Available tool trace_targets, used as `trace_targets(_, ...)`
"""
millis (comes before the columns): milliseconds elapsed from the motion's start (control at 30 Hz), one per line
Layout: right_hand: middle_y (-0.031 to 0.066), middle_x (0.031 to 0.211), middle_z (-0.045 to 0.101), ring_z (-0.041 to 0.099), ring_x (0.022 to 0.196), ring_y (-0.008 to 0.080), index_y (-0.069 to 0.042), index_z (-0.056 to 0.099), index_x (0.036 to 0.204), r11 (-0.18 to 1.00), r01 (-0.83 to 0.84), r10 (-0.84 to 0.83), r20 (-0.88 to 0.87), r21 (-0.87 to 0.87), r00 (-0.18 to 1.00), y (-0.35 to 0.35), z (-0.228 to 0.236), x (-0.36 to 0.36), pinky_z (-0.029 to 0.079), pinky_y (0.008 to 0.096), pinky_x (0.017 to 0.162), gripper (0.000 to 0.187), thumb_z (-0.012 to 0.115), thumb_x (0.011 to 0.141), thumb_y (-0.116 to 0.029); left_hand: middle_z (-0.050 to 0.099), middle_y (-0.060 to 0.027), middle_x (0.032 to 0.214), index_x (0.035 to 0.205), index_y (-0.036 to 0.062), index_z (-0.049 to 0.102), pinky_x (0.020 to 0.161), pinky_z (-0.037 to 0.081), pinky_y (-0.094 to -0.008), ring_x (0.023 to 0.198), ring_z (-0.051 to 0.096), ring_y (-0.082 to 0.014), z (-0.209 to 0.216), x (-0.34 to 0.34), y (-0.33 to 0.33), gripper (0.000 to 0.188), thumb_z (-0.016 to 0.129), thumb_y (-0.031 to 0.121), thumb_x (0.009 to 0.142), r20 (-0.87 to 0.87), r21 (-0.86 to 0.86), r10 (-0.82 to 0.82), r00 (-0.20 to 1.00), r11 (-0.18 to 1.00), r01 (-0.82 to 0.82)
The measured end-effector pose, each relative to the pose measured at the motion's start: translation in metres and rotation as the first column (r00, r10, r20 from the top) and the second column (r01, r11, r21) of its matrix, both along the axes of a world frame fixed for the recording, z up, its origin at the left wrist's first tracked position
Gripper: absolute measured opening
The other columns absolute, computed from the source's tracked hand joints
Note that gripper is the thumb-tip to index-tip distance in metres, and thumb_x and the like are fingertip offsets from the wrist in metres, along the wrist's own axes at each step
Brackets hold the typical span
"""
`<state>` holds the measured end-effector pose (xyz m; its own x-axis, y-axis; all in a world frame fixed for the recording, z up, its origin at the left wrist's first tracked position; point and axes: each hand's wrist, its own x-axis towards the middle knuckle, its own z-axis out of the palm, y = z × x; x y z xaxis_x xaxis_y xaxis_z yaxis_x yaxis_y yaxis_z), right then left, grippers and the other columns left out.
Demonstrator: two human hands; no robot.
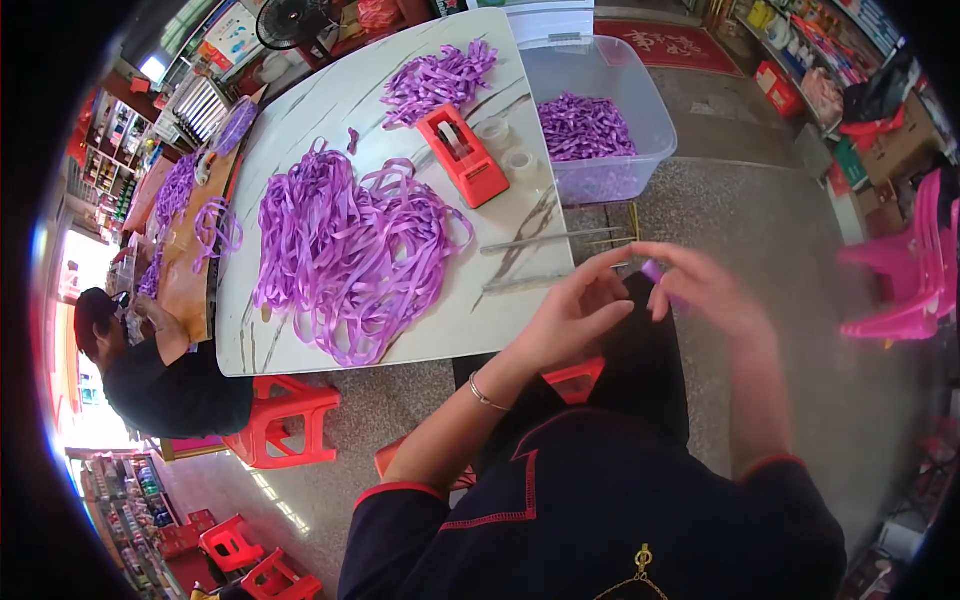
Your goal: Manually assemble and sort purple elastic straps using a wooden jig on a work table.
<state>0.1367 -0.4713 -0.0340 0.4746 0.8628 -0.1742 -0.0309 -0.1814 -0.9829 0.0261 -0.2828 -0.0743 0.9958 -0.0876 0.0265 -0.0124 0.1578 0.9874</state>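
Both hands are raised in front of my body, off the near right corner of the table. My left hand [585, 308] has its fingers stretched toward the right one, the thumb apart, and nothing shows in its palm. The fingertips of the two hands come close together; whether they touch is unclear. My right hand [712, 292] is smeared by motion, its fingers bent round a small piece of purple ribbon [652, 270] that is mostly hidden. A large heap of long purple ribbons [350, 250] lies on the table to the left.
On the marbled white table [290, 120] sit a red tape dispenser [462, 158], clear tape rolls [519, 161], thin metal rods [535, 240] and a bundle of folded ribbons [438, 82]. A clear bin [655, 130] holds more. Another person [165, 370] works at left; pink stools [905, 270] stand right.
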Motion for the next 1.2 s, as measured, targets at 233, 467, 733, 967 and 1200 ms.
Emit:
trace_targets(233, 0.0062, 0.08, 0.063, 0.055, 0.07, 0.0076, 0.0, 0.038, 0.129, 0.991, -0.051, 0.057, -0.043, 0.126, 0.997, 0.026, 0.018, -0.023, 0.041, 0.02, 0.064, 0.045, 0.05, 0.09, -0.018, 0.061, -0.0048, 0.096, 0.116, -0.0008, 0.053, 0.076, 0.046, -0.0233, 0.083, 0.057, -0.0096, 0.022, -0.003, 0.016, 0.033, 0.059, 0.002, 0.084, 0.118, 0.158, -0.023, 0.993, 0.987, 0.005)
trace_targets(467, 0.0052, 0.081, 0.064, 0.057, 0.07, 0.0081, -0.003, 0.059, 0.108, 0.983, 0.114, -0.172, 0.485, 0.145, 0.858, 0.052, 0.013, -0.041, 0.044, 0.0227, 0.061, 0.031, 0.064, 0.08, -0.015, 0.062, -0.0063, 0.093, 0.103, -0.0027, 0.059, 0.075, 0.048, -0.024, 0.082, 0.058, -0.0102, 0.017, -0.022, 0.036, 0.021, 0.06, 0.0, 0.082, 0.136, -0.033, 0.168, 0.976, 0.986, -0.165)
trace_targets(733, 0.0056, 0.081, 0.065, 0.057, 0.069, 0.0067, 0.001, 0.06, 0.103, 0.981, 0.133, -0.16, 0.201, 0.14, 0.966, 0.079, -0.005, -0.045, 0.046, 0.0207, 0.062, 0.022, 0.061, 0.083, -0.009, 0.063, -0.006, 0.088, 0.1, -0.003, 0.059, 0.071, 0.049, -0.023, 0.076, 0.06, -0.0102, 0.012, -0.036, 0.063, 0.019, 0.062, 0.002, 0.082, 0.092, -0.029, 0.24, 0.966, 0.971, -0.238)
trace_targets(967, 0.0084, 0.086, 0.063, 0.057, 0.071, 0.0109, 0.002, 0.055, 0.11, 0.954, 0.229, -0.236, 0.01, 0.195, 0.972, 0.103, -0.057, -0.047, 0.046, 0.0242, 0.066, 0.026, 0.053, 0.088, -0.012, 0.064, -0.0058, 0.081, 0.094, -0.003, 0.061, 0.066, 0.049, -0.0214, 0.071, 0.06, -0.0096, 0.018, 0.012, 0.145, 0.013, 0.06, 0.005, 0.084, 0.148, 0.207, 0.446, 0.882, 0.859, -0.469)
trace_targets(1200, 0.0074, 0.073, 0.061, 0.058, 0.056, 0.0164, -0.005, 0.063, 0.088, 0.985, 0.1, -0.166, 0.589, 0.143, 0.791, 0.121, -0.066, -0.066, 0.045, 0.0262, 0.052, 0.012, 0.061, 0.079, -0.013, 0.065, -0.0101, 0.082, 0.1, -0.0064, 0.06, 0.067, 0.048, -0.0242, 0.074, 0.061, -0.0135, 0.054, 0.116, 0.289, 0.027, 0.06, 0.016, 0.084, 0.438, 0.516, 0.608, 0.662, 0.433, -0.739)
